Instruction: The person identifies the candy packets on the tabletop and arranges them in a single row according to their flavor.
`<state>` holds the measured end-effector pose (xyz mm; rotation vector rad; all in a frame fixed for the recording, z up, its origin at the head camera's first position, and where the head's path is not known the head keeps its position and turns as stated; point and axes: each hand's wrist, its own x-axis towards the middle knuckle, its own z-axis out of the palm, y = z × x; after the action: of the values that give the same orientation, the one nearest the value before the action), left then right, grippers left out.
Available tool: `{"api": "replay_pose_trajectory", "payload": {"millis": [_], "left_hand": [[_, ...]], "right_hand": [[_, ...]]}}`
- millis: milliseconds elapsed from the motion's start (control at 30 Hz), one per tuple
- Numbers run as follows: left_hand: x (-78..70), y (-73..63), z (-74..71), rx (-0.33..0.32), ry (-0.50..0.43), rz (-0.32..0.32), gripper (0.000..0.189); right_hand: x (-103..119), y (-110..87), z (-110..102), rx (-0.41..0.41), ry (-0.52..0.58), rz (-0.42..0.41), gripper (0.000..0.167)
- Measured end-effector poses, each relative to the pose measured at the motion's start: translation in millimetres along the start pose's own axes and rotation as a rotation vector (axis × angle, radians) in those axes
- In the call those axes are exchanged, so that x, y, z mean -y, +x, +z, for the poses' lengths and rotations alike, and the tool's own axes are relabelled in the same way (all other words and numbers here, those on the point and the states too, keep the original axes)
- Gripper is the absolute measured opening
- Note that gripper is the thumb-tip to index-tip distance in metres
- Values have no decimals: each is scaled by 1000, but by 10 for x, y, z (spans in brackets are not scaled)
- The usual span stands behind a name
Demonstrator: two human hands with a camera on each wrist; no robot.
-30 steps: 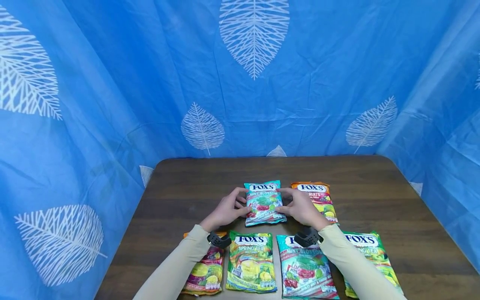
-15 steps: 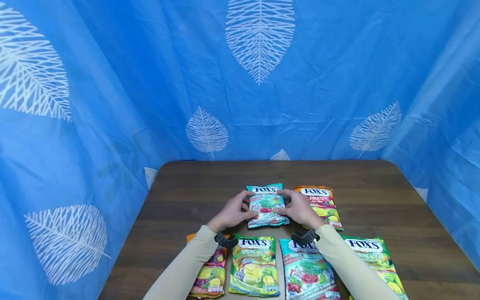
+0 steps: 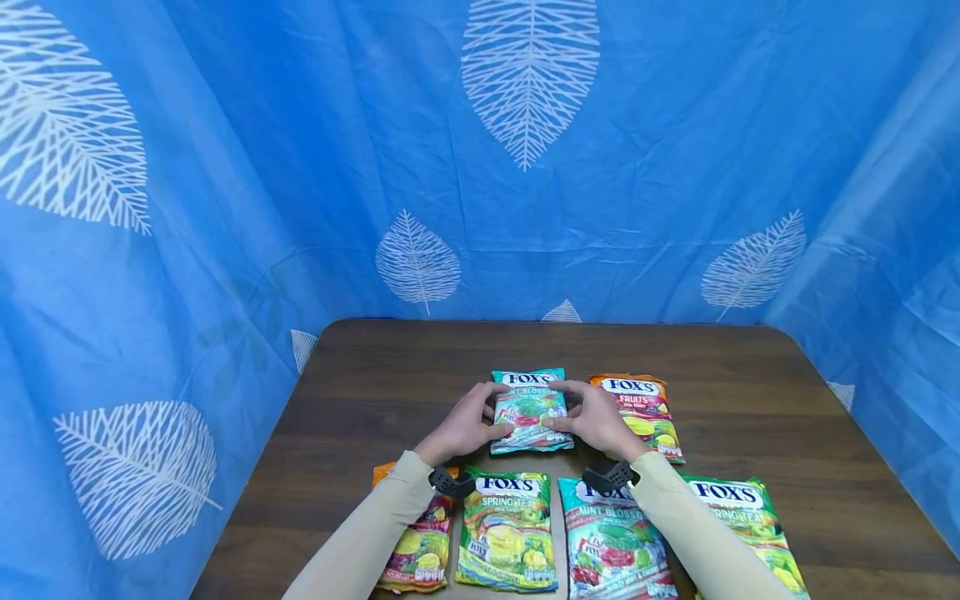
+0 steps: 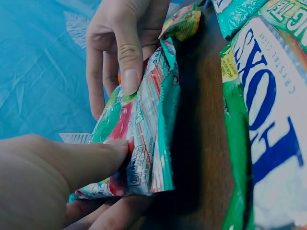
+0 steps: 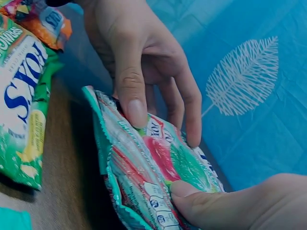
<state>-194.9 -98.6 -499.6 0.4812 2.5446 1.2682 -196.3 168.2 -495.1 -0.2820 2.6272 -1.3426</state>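
A teal Fox's Mint Blossom candy bag (image 3: 529, 408) is between both hands near the middle of the table. My left hand (image 3: 461, 425) grips its left side, thumb on the printed front. From the other side my right hand (image 3: 600, 419) holds it, thumb also pressed on the front. In the left wrist view, fingers of the left hand (image 4: 48, 163) reach beneath the candy bag (image 4: 156, 105). The right wrist view shows both thumbs denting the wrapper, with the right hand (image 5: 235, 203) at the lower right.
An orange Fox's Fruits bag (image 3: 641, 417) lies just right of the held one. Nearer the front is a row: another Fruits bag (image 3: 420, 550), a green Spring Tea bag (image 3: 506, 533), a larger Mint Blossom bag (image 3: 618, 546) and a second Spring Tea bag (image 3: 750, 521). Blue curtain (image 3: 495, 275) surrounds the table.
The thumbs have come further in over the bag's front. The held bag has shifted slightly left, away from the orange bag beside it. The head view has moved a little.
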Motion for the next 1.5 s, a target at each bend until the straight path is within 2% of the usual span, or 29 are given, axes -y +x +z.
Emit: {"api": "replay_pose_trajectory", "payload": {"millis": [233,467,767,1133,1367,1500], "left_hand": [[38,-97,-129,-21,-5,53,55],[91,-222,-350,-106,-42,70,47],[185,-396,-625,-174,-70,89,55],[328,-609,-985,-226,-6,57,56],[408,-724,-1181,-269,103,15,57],[434,-752,-1274,-297,156,9,57]], "right_hand": [[86,-35,83,-20,39,-33,61],[277,-16,239,-60,95,-88,64],[538,19,468,-91,180,-117,66],[843,170,772,-50,245,-165,68],[991,310,1002,-32,245,-155,71],[1075,378,1082,-21,240,-175,71]]}}
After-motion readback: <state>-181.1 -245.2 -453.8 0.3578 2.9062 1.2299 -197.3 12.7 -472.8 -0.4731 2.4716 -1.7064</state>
